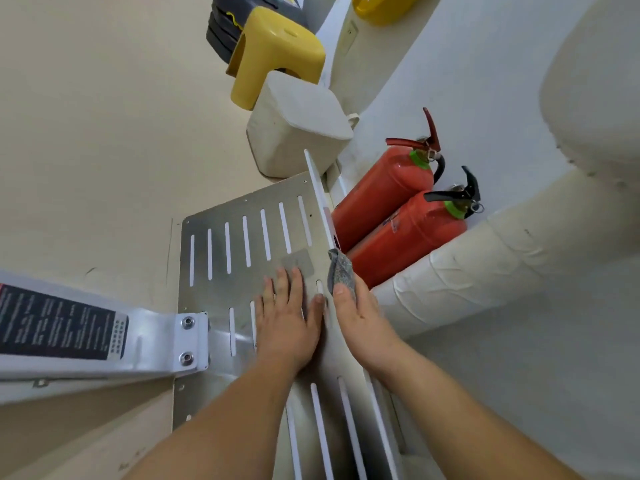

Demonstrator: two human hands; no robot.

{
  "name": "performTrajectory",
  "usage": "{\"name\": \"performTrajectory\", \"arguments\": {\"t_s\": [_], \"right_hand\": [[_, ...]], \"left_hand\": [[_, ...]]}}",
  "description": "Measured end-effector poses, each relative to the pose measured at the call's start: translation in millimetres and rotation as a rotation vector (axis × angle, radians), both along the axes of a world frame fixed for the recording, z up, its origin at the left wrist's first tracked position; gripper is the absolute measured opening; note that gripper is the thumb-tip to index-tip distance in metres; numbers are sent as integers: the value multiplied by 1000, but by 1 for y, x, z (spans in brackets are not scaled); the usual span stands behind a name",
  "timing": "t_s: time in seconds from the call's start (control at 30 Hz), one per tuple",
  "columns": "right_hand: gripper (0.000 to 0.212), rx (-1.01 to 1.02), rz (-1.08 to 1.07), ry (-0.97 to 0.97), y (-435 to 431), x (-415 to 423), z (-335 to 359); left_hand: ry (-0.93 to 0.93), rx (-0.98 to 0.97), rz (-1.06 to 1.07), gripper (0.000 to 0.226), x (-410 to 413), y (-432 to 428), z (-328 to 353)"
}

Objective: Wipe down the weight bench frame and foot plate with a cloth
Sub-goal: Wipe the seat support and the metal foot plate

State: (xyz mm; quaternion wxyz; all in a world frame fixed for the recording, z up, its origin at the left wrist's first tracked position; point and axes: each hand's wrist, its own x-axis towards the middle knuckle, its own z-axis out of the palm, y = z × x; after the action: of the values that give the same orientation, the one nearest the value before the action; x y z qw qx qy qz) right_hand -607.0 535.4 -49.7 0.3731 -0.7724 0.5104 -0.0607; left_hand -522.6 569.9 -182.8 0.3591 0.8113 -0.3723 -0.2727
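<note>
- Two hands were on the job: the left hand (287, 323) lay flat on the foot plate (242, 209), fingers straight and close together, thumb against its raised right edge (317, 188).
- The right hand (360, 320) was curled round a grey cloth (341, 271), holding it at that edge, just beside two red fire extinguishers (381, 188).
- The plate sat mid-scene, bolted on its left to the white frame (152, 341).
- Step in hand, by my reading: wiping the edge strip.
- Done well, that meant long strokes along the edge from near to far, cloth folded over both faces, left hand bracing the plate.
- Knuckles needed to stay off the extinguishers; the slots and frame would want a pass too.
</note>
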Motion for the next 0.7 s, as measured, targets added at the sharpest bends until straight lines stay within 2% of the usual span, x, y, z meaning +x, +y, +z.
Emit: {"name": "performTrajectory", "arguments": {"t_s": [0.1, 0.3, 0.43, 0.57, 0.7], "right_hand": [[59, 40, 26, 28, 17, -20, 5], [63, 168, -3, 138, 55, -58, 21], [63, 111, -172, 230, 94, -75, 20], [61, -38, -294, 297, 134, -92, 18], [60, 93, -372, 417, 152, -114, 20]], "left_hand": [[-10, 24, -4, 89, -27, 9, 8], [83, 19, 18, 72, -51, 50, 15], [213, 43, 57, 64, -77, 93, 12], [282, 63, 42, 72, -96, 133, 17], [283, 88, 21, 70, -94, 143, 24]]}}
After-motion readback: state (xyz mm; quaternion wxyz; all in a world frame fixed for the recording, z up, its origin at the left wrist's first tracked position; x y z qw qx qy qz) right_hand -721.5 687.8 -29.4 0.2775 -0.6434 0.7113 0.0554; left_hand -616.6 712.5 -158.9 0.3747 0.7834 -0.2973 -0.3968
